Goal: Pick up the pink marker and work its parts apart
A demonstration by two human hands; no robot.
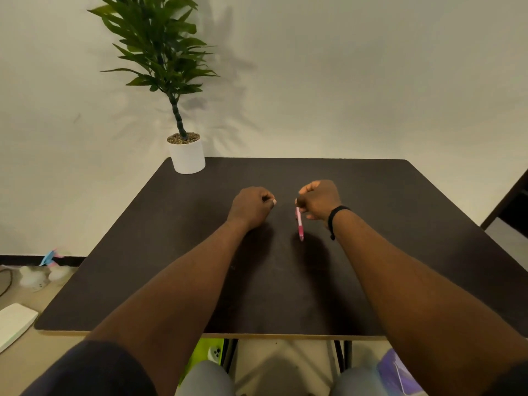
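Both my arms reach out over a dark brown table [200,252]. My right hand [320,200] is curled into a fist and grips a pink pen [299,224], which hangs down from the fist toward me, its tip just above the tabletop. A black band sits on my right wrist. My left hand [253,205] is a short way to the left of the pen, fingers curled in with the thumb pressed on them; whether it pinches something small I cannot tell.
A potted plant in a white pot [187,155] stands on the table's far left corner, against the pale wall. A white box [14,324] and small toys [43,270] lie on the floor to the left. A dark chair [511,207] stands at the right.
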